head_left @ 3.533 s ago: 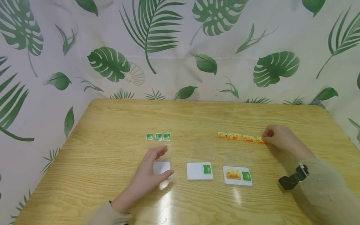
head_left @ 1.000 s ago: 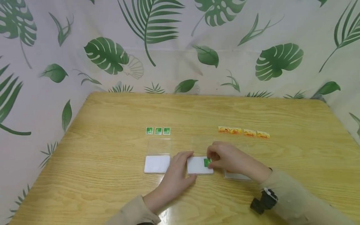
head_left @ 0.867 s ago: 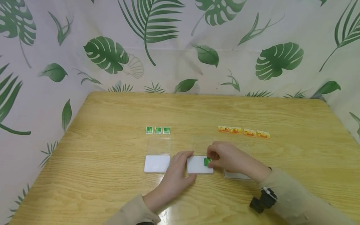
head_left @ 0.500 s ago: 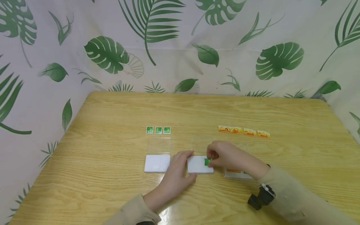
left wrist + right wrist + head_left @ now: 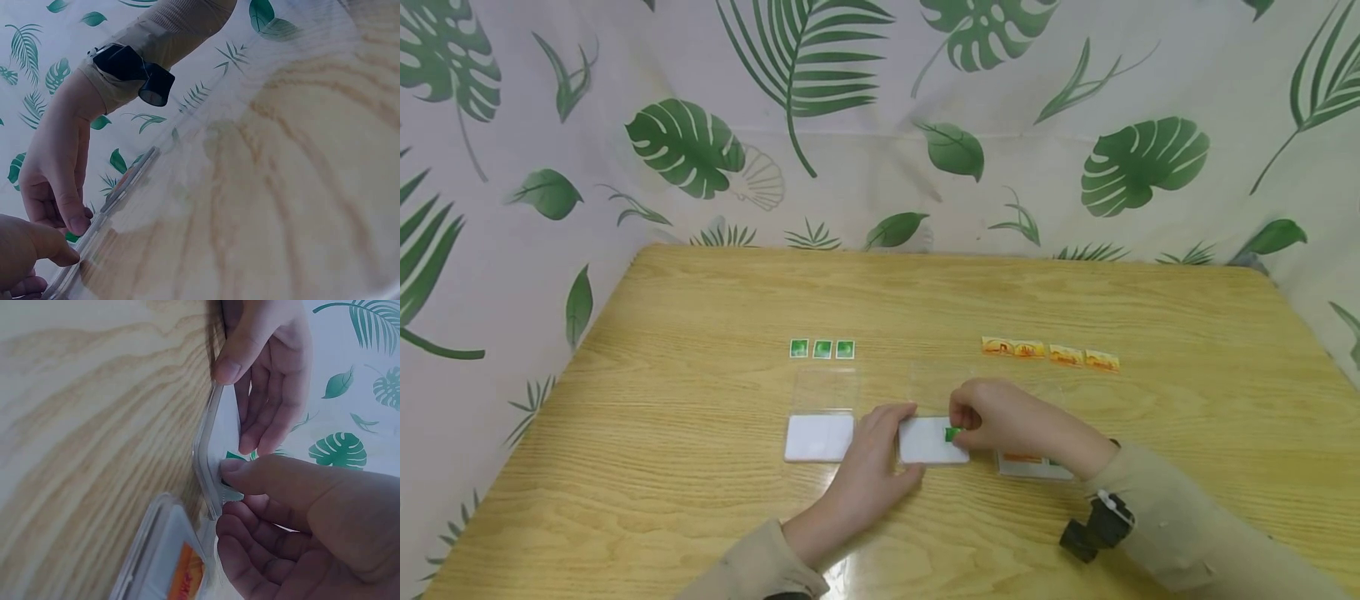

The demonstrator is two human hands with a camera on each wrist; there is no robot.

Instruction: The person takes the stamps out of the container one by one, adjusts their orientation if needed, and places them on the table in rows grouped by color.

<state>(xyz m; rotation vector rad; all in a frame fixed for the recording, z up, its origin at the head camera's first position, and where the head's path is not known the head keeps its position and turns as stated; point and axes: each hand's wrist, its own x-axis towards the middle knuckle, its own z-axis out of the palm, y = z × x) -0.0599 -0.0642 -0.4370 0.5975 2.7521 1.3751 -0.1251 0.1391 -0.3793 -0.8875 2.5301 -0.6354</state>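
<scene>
A clear plastic case with a white insert lies in the middle of the table. My left hand holds it by its near and far edges, thumb on the near side. Thumb and forefinger of my right hand pinch a small green stamp at the right end of this insert. In the right wrist view, the right thumb lies across the stamp, whose toothed edge curls up and whose middle is hidden. The left thumb rests on the case's rim in the left wrist view.
Left of the hands sits a case with a bare white insert. A right-hand case, partly behind the right wrist, bears an orange and a green stamp. Green stamps line up back left, orange stamps back right.
From the orange row and the left-hand case, my two hands have come to the middle case. The right hand has taken hold of its green stamp, less of which shows now.
</scene>
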